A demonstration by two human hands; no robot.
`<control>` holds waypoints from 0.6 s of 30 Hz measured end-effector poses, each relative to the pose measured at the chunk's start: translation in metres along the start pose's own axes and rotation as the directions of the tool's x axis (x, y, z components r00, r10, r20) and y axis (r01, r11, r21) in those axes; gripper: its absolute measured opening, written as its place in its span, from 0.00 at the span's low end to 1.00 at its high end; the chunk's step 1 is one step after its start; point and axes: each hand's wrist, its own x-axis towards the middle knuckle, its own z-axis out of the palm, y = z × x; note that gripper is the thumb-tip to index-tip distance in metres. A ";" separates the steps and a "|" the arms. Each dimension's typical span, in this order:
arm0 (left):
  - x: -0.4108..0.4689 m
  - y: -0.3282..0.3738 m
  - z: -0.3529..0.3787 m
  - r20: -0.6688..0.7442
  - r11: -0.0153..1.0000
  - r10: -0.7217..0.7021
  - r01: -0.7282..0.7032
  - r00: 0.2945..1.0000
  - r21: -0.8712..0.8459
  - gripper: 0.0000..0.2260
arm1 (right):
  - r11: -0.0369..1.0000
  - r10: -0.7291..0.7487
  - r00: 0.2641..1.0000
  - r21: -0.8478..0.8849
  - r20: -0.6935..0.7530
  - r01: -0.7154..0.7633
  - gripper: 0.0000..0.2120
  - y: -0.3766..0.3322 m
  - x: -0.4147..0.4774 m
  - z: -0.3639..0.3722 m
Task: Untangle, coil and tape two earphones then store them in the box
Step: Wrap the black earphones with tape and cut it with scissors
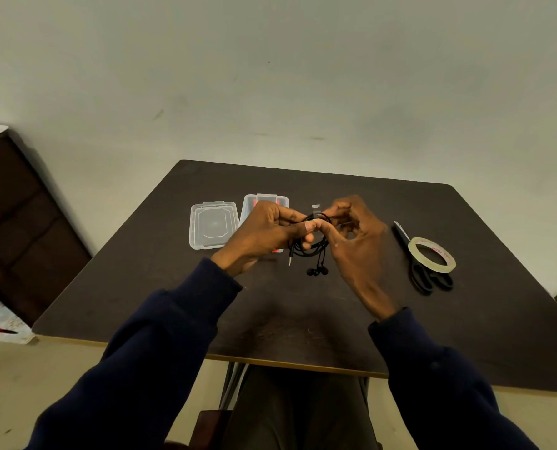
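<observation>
The person's left hand (264,232) is curled, thumb and forefinger pinching the left side of a coiled black wired earphone (316,246), the other fingers folded in behind the loops. The right hand (356,245) meets it from the right: its thumb and forefinger pinch the top of the same coil, thumb tip almost touching the left thumb, and the remaining fingers are loosely bent. A short strip of clear tape (316,206) stands up from the top of the coil, just beside the right fingertips; how firmly it is stuck cannot be told. The coil is held above the middle of the dark brown table (303,313), wound into several round loops, with its two black earbuds (317,271) dangling below and the metal plug (290,259) hanging at the lower left. Behind the left hand lies an open clear plastic box (280,201) with something red showing inside, and its clear lid (214,224) rests just to the left. To the right, well apart from the hands, a roll of clear tape (431,254) lies on top of black-handled scissors (428,282). Dark blue sleeves (173,336) cover both arms.
</observation>
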 end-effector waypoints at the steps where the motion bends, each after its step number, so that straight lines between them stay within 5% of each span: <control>1: 0.000 0.000 -0.001 0.003 1.000 -0.008 0.008 1.000 0.006 0.07 | 0.999 -0.026 1.000 -0.021 0.005 0.026 0.07 0.001 0.000 -0.001; 7: -0.001 0.004 -0.001 0.007 1.000 0.003 -0.003 1.000 0.026 0.05 | 0.991 -0.073 0.995 -0.105 0.075 0.080 0.11 0.001 0.001 -0.005; 18: -0.001 0.001 0.004 -0.067 0.951 0.181 -0.157 0.981 0.266 0.07 | 0.977 0.085 0.982 -0.205 0.167 -0.050 0.06 -0.010 0.011 -0.008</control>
